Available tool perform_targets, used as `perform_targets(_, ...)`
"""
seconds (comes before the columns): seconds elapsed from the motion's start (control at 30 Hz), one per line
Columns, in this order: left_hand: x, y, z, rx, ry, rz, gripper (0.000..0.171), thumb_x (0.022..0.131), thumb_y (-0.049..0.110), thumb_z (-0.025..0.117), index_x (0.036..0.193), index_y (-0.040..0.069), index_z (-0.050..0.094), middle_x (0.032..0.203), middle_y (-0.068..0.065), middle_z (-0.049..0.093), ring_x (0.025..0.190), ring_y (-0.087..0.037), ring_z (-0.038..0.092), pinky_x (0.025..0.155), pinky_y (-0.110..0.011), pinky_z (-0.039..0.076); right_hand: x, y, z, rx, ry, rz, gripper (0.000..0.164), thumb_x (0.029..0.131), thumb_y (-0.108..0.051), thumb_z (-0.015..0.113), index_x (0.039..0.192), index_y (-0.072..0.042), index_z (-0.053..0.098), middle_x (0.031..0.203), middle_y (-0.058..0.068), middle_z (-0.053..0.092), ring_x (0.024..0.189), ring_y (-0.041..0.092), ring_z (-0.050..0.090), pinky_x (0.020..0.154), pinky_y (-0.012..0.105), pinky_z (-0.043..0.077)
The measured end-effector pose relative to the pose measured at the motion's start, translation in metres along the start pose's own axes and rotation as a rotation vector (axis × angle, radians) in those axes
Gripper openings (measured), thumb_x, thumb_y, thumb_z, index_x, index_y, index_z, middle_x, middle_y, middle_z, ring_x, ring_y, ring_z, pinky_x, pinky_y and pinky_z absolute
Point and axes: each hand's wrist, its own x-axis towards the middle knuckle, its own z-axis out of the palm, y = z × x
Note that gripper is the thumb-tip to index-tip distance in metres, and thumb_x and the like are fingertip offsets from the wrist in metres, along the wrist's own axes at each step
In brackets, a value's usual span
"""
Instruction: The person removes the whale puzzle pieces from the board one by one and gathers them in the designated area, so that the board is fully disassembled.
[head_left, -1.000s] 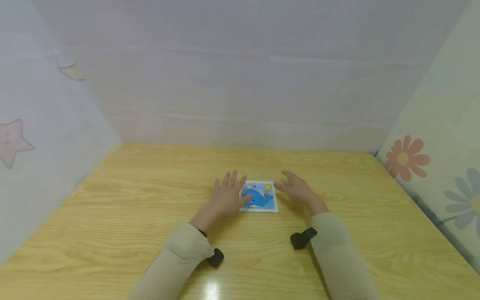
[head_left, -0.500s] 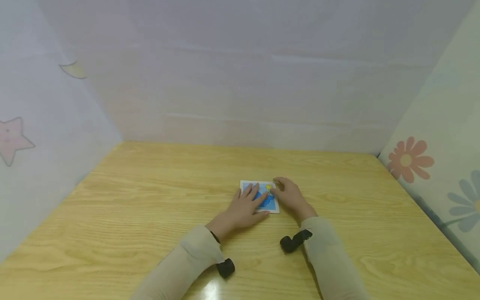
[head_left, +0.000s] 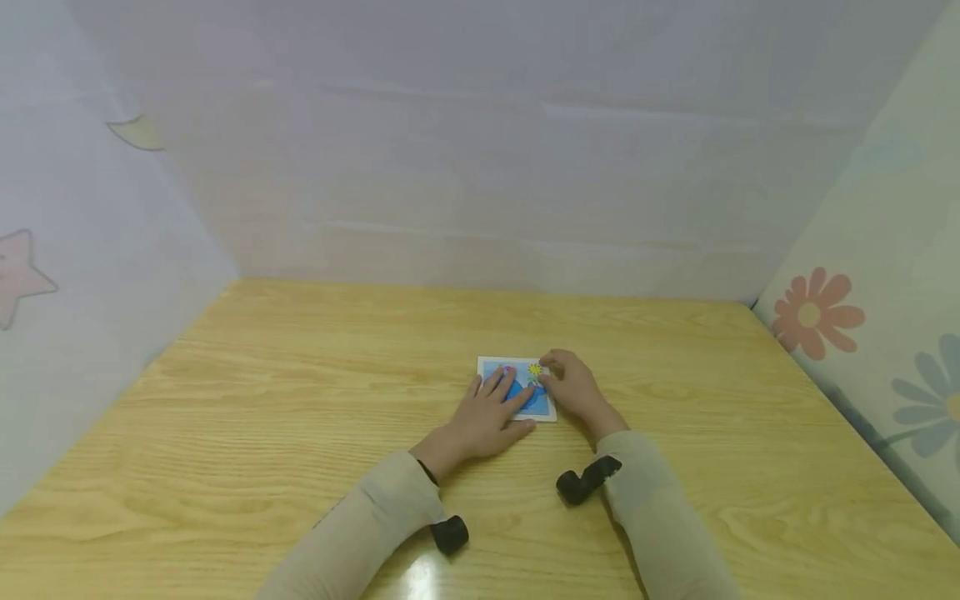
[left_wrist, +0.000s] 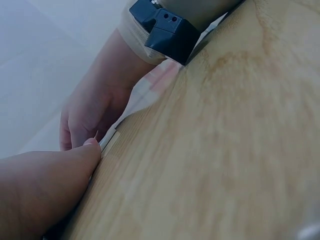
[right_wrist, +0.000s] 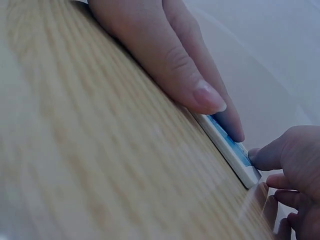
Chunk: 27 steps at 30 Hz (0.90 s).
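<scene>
A small square picture board with a white border, a blue animal and a yellow sun lies flat on the wooden table. My left hand rests across its left and middle part, fingers spread, hiding much of the picture. Along the near edge runs the left thumb. My right hand is at the far right corner, thumb and curled fingers pinching the edge. From the right wrist view, the right thumb lies on the board's top side while the other fingers curl beside its end, near the table.
Wood-grain table surrounds the board. Pale cloth walls stand at the back and both sides, with printed flowers on the right. Black wrist cameras hang under both beige sleeves.
My left hand has moved right and come down flat over the board. My right hand has moved slightly left to the board's right edge, its thumb and fingers closing in there.
</scene>
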Motion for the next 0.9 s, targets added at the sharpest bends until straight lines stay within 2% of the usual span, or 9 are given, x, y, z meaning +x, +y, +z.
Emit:
perform_targets(0.17, 0.0, 0.003, 0.0, -0.006, -0.004, 0.008, 0.058, 0.089, 0.052, 0.026, 0.137, 0.02, 0.026, 0.141, -0.016, 0.013, 0.128, -0.03, 0.005, 0.097, -0.05, 0.008, 0.0, -0.001, -0.001, -0.034, -0.003, 0.01, 0.023, 0.082, -0.009, 0.057, 0.102, 0.001, 0.055, 0.12, 0.021, 0.044, 0.116, 0.036, 0.032, 0.095, 0.046, 0.022)
perform_targets(0.43, 0.002, 0.003, 0.003, 0.017, -0.031, -0.003, 0.058, 0.089, 0.053, 0.023, 0.138, 0.022, 0.022, 0.142, -0.014, 0.009, 0.128, -0.028, 0.001, 0.098, -0.049, 0.006, 0.002, -0.004, -0.003, -0.058, -0.015, 0.045, 0.022, 0.082, -0.01, 0.058, 0.101, 0.001, 0.057, 0.123, 0.023, 0.041, 0.116, 0.037, 0.032, 0.095, 0.046, 0.021)
perform_targets(0.9, 0.0, 0.005, -0.008, 0.038, -0.11, -0.033, 0.058, 0.089, 0.052, 0.023, 0.139, 0.021, 0.018, 0.142, -0.012, 0.005, 0.128, -0.028, -0.002, 0.098, -0.048, 0.004, 0.009, -0.005, 0.001, -0.085, 0.023, 0.034, 0.02, 0.079, -0.008, 0.059, 0.096, 0.001, 0.058, 0.118, 0.019, 0.047, 0.114, 0.035, 0.036, 0.093, 0.049, 0.024)
